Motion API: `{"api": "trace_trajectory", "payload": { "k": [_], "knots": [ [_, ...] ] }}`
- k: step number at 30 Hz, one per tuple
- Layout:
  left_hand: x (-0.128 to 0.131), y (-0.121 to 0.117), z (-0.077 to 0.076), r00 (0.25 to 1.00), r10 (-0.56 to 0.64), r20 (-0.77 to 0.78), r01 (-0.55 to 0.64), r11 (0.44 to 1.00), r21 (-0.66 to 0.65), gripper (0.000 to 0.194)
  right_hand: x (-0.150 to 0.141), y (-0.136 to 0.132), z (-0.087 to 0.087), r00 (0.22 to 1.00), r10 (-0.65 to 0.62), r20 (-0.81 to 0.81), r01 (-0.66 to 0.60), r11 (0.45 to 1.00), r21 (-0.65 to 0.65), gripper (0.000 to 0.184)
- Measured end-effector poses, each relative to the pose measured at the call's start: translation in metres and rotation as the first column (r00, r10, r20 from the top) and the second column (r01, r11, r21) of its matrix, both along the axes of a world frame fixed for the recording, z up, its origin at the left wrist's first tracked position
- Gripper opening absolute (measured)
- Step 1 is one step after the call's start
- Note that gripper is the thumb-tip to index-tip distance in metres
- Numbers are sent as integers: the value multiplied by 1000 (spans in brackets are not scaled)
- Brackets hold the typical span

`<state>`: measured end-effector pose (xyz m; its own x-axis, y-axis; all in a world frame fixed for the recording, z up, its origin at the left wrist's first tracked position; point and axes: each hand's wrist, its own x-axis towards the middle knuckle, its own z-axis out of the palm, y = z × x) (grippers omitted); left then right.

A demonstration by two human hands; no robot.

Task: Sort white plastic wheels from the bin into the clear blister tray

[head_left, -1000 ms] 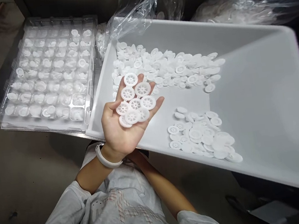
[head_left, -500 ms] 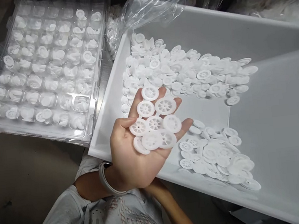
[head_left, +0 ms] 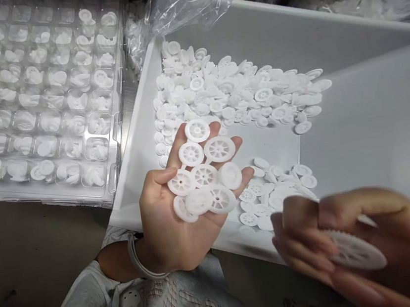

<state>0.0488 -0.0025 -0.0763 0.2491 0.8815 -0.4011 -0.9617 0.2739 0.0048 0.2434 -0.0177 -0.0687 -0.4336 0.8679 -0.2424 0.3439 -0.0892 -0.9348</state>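
My left hand lies palm up over the near edge of a white bin, fingers spread, with several small white spoked plastic wheels resting on the palm and fingers. My right hand is close to the camera at the lower right, blurred, its fingers curled round one white toothed wheel. Inside the bin, a large heap of white wheels lies at the far side and a smaller pile lies near the front edge.
A clear plastic blister tray with many compartments holding white parts sits left of the bin. Crumpled clear plastic bags lie behind the bin. A dark floor shows below. I wear a grey top and a wristband.
My right hand has come into view at the lower right, holding a white wheel. My left hand keeps its palmful of wheels; the view has shifted slightly.
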Motion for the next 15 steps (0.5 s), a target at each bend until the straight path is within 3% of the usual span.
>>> {"api": "trace_trajectory", "payload": {
  "k": [2,3,5,8,12,15],
  "knots": [
    [1,0,1,1000,-1,-5,1,1000,5,59,-19,22,10,986,-62,152,27,974,225,32],
    [1,0,1,1000,-1,-9,1,1000,9,60,-28,30,13,975,-39,219,-34,947,320,38],
    [0,0,1,1000,-5,-19,5,1000,24,61,-40,43,17,938,6,346,-162,890,426,34],
    [0,2,0,999,-12,-33,13,999,36,60,-45,52,14,912,92,399,-293,827,480,18],
    [0,2,-1,999,-8,-35,9,999,35,61,-44,53,4,943,57,328,-219,849,481,22],
    [-1,1,-2,999,-17,-35,18,999,42,61,-46,54,3,950,25,310,-215,774,595,16]
  ]
}}
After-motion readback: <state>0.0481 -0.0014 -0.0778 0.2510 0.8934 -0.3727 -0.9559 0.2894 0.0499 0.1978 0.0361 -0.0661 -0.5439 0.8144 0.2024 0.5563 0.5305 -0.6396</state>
